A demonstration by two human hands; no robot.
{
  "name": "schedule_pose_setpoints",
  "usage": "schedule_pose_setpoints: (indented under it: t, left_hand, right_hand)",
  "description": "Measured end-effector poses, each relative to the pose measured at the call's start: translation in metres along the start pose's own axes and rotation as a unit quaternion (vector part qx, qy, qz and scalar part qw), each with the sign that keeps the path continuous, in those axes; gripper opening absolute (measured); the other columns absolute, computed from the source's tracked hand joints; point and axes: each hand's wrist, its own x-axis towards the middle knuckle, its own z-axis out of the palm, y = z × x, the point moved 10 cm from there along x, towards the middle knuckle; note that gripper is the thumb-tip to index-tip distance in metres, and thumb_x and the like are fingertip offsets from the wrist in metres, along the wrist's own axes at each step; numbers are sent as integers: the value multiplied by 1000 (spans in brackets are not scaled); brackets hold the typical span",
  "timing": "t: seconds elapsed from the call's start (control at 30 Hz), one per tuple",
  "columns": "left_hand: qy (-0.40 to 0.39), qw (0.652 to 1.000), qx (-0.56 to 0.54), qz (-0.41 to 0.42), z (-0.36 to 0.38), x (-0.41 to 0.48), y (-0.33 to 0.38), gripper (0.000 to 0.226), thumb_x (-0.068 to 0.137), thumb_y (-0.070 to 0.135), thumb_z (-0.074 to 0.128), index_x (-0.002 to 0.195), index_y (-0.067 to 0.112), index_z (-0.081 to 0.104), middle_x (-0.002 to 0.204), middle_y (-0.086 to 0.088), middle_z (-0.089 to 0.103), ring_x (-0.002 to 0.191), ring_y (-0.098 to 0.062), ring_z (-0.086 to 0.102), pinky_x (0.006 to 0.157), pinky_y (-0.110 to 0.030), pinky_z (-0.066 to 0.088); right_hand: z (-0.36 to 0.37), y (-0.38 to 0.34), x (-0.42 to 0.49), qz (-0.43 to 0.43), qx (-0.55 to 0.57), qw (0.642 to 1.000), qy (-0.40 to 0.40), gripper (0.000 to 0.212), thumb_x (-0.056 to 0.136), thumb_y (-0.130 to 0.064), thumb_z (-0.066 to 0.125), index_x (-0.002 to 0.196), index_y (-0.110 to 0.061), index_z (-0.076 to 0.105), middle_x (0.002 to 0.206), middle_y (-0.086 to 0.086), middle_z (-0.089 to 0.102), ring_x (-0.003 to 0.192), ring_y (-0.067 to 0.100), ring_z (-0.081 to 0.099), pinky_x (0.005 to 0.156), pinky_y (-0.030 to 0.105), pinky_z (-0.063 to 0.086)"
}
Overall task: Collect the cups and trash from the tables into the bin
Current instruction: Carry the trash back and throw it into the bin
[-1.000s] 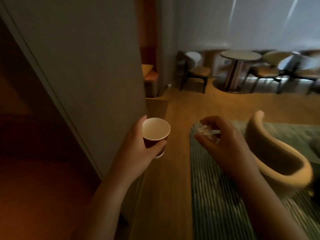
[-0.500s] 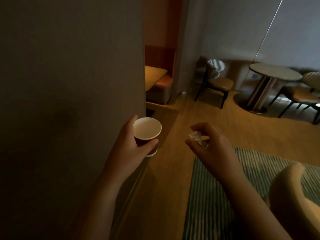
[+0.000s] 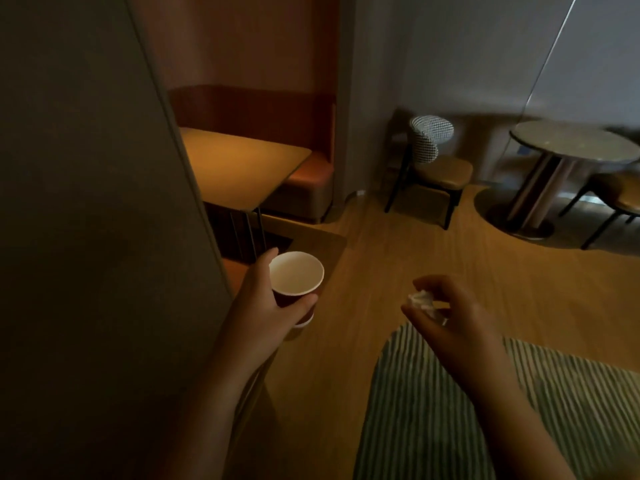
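My left hand grips a dark red paper cup with a white inside, held upright in front of me; a second cup's rim seems to show beneath it. To the right, my right hand pinches a small crumpled white piece of trash between fingers and thumb. Both hands hover above the wooden floor. No bin is in view.
A grey partition wall fills the left side. Behind it is a booth with a wooden table and an orange bench. A chair and a round table stand at the back right. A striped rug lies below.
The view has swung left and forward round the partition, so the booth table and bench have come into sight. The beige armchair has left the frame. Both hands keep their hold.
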Motion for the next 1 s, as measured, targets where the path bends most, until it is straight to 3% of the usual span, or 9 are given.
schedule_pose_setpoints:
  t: [0.17, 0.37, 0.5, 0.73, 0.83, 1.0]
  left_hand:
    - [49, 999, 11, -1, 39, 92, 21, 89, 72, 42, 72, 142, 39, 18, 131, 15, 32, 118, -6, 34, 94, -33, 41]
    - [122, 991, 10, -53, 53, 197, -5, 85, 71, 39, 74, 140, 37, 24, 124, 16, 33, 114, -6, 36, 89, -31, 40]
    - [117, 993, 8, -36, 107, 298, -8, 84, 70, 38, 76, 138, 37, 27, 123, 19, 34, 113, -3, 35, 84, -25, 36]
    - [4, 1000, -8, 27, 276, 498, 56, 82, 68, 41, 77, 135, 39, 31, 125, 19, 39, 105, 3, 40, 73, -6, 35]
    - [-59, 996, 3, 73, 373, 561, 109, 82, 67, 44, 78, 134, 42, 30, 127, 17, 40, 107, 0, 39, 82, -21, 36]
    - [-155, 977, -7, 147, 543, 625, 196, 82, 66, 45, 78, 131, 46, 29, 130, 18, 35, 107, 1, 35, 75, -16, 33]
  right_hand:
    - [10, 57, 118, -10, 14, 999, -37, 32, 78, -41, 68, 106, -40, 52, 97, -21, 55, 86, -5, 55, 66, 15, 45]
    - [46, 81, 254, -74, 36, 994, -75, 36, 77, -42, 66, 109, -43, 49, 100, -24, 51, 87, -5, 54, 66, 15, 44]
    - [58, 129, 346, -78, 36, 994, -67, 36, 79, -36, 68, 109, -39, 51, 100, -19, 53, 87, -1, 56, 68, 16, 45]
    - [-5, 255, 495, -15, -16, 1000, -7, 37, 78, -38, 65, 112, -36, 51, 104, -15, 54, 92, 1, 56, 73, 18, 47]
    - [-64, 322, 535, 33, -51, 997, 46, 36, 78, -37, 65, 111, -37, 50, 103, -16, 53, 91, -2, 54, 74, 13, 43]
    - [-170, 443, 571, 120, -51, 981, 141, 35, 79, -38, 66, 112, -34, 54, 106, -19, 55, 98, -5, 53, 76, 12, 44]
